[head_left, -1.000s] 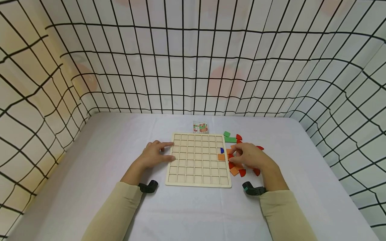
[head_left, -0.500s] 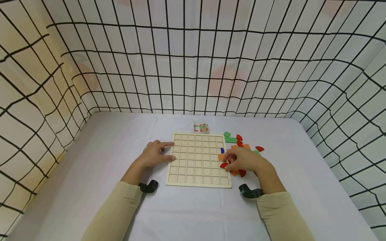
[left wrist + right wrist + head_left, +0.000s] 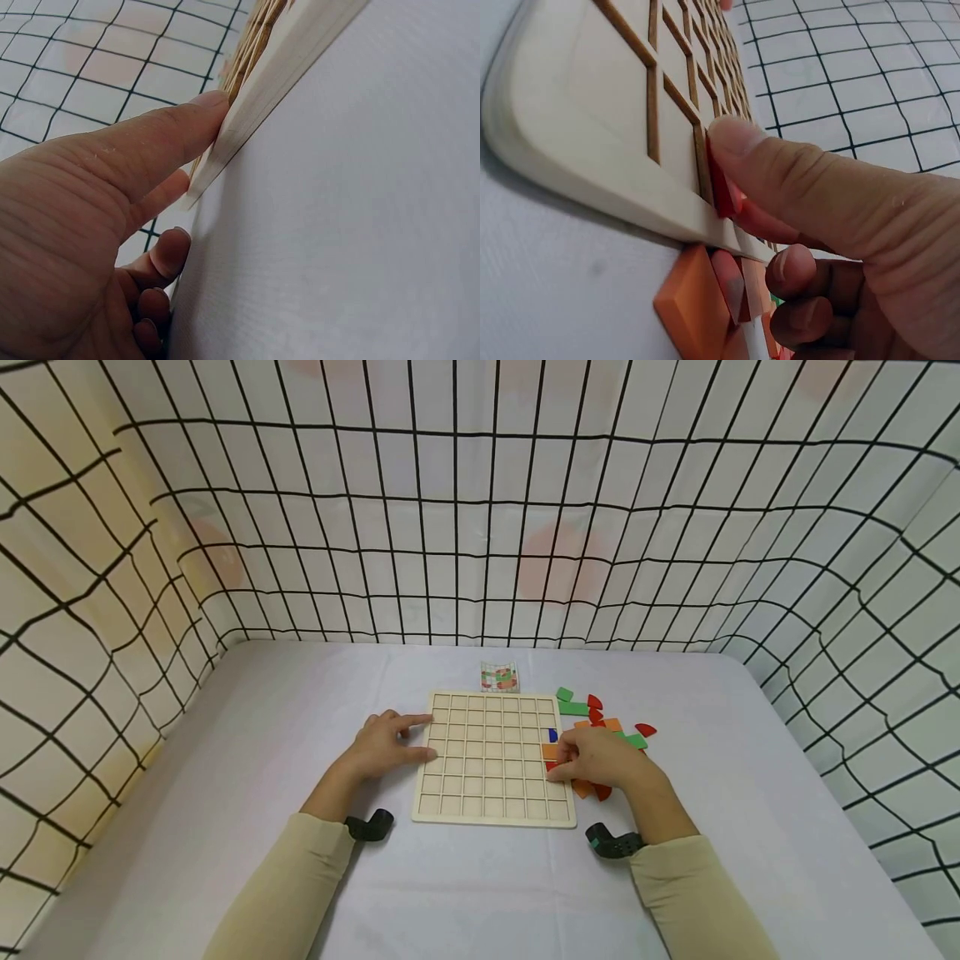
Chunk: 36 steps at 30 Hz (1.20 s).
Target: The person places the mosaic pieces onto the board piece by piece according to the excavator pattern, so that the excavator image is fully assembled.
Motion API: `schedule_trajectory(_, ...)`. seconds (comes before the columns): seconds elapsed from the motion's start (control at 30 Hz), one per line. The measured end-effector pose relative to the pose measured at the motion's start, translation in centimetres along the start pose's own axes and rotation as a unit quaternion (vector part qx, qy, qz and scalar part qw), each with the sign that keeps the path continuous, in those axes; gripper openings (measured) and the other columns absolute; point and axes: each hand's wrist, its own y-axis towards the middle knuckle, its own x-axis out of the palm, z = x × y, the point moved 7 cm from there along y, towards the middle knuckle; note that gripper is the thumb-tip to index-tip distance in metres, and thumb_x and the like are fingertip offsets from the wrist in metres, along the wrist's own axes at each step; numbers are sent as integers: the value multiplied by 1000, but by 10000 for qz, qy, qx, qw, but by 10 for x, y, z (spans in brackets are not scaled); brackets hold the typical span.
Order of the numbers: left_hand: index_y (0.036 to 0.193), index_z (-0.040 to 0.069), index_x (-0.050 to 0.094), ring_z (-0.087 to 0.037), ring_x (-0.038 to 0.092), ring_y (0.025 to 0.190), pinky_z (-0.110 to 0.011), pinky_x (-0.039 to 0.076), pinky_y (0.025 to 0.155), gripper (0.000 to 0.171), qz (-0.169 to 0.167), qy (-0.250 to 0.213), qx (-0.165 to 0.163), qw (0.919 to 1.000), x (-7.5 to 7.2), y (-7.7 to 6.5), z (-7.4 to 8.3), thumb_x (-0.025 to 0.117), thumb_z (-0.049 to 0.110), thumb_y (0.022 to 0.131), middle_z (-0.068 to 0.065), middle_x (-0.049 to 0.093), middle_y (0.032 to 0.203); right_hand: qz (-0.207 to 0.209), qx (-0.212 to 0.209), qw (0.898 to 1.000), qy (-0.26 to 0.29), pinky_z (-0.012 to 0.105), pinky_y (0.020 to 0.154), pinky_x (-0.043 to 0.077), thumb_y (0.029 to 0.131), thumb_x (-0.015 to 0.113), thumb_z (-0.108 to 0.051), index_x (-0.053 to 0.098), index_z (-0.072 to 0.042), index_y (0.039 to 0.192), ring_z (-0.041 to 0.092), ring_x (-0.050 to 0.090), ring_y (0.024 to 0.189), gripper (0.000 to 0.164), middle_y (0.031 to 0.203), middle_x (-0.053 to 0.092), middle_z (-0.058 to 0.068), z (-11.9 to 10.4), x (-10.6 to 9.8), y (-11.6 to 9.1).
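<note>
A pale wooden grid board (image 3: 487, 822) lies flat on the white-covered table. My left hand (image 3: 382, 747) rests at its left edge, with thumb and index finger spread apart and their tips touching the rim; in the left wrist view the thumb (image 3: 176, 131) lies against the board's side. At the right side of the board, my right hand (image 3: 603, 755) pinches a red piece (image 3: 720, 184) with a curved edge, standing in a grid cell against a divider. Just beyond it on the board are an orange square (image 3: 549, 751) and a blue piece (image 3: 552, 735).
Loose orange, green and red pieces lie right of the board, including a green strip (image 3: 573, 708) and a red wedge (image 3: 646, 729). A small patterned card (image 3: 498, 677) sits behind the board. Black netting (image 3: 472, 527) rises round the table's back and sides.
My right hand has moved left from the loose pieces onto the board's right side, bringing the red piece to the cell in front of the orange square. My left hand has stayed put.
</note>
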Motion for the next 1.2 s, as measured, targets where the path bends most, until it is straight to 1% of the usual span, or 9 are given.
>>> schedule_trajectory(0.13,145,25,60,-24,43,96,-34,32,77,69,0,-11,21,10000,0,-1,1,82,45,83,-8,59,107,4,7,10000,91,30,58,38,85,83,-37,60,-16,83,14,51,61,31,66,56,-1,1,0,0)
schedule_trajectory(0.37,145,24,59,-24,43,96,-34,31,77,69,2,8,36,10000,0,-1,0,81,44,84,-8,58,106,25,21,10000,33,30,57,37,84,83,-41,60,-17,82,14,51,60,34,66,55,-1,1,1,2)
schedule_trajectory(0.53,146,23,59,-24,42,95,-34,31,77,69,1,10,33,10000,0,-1,0,81,44,84,-8,58,105,59,-6,9999,138,30,58,37,85,83,-38,61,-17,81,14,51,62,30,69,55,-1,4,0,3)
schedule_trajectory(0.63,145,23,59,-24,42,95,-34,31,76,69,-1,26,52,10000,0,0,1,81,44,84,-8,58,105,23,-17,9997,238,29,58,36,86,82,-39,61,-17,82,14,49,63,31,70,53,-2,6,0,3)
schedule_trajectory(0.83,145,24,60,-24,43,95,-34,31,77,68,18,47,69,10000,1,1,0,81,44,84,-8,58,105,126,111,9989,439,29,59,37,87,80,-39,61,-17,82,15,52,68,30,69,54,-2,16,-10,1)
schedule_trajectory(0.93,145,25,60,-24,43,95,-34,31,77,68,25,49,37,10000,0,1,0,81,44,84,-7,58,106,180,131,9991,361,29,60,38,88,80,-37,65,-20,86,17,53,68,23,72,55,0,21,-16,-1)
schedule_trajectory(1.03,145,24,60,-24,43,95,-34,31,77,68,26,50,12,10000,0,2,-1,81,44,83,-7,59,106,163,252,9985,452,30,59,40,90,77,-34,68,-20,93,19,54,67,17,76,56,2,27,-21,-4)
schedule_trajectory(1.1,145,24,59,-24,43,95,-34,31,76,69,10,45,2,10000,0,2,-1,81,45,83,-8,58,105,144,368,9980,503,31,59,42,91,77,-32,68,-19,97,20,54,66,16,78,55,3,31,-23,-6)
schedule_trajectory(1.2,145,24,59,-24,43,95,-34,31,76,69,-15,9,-13,10000,0,1,0,82,44,83,-8,58,106,104,390,9981,475,32,62,44,90,76,-30,70,-18,101,20,57,67,18,80,55,3,37,-25,-11)
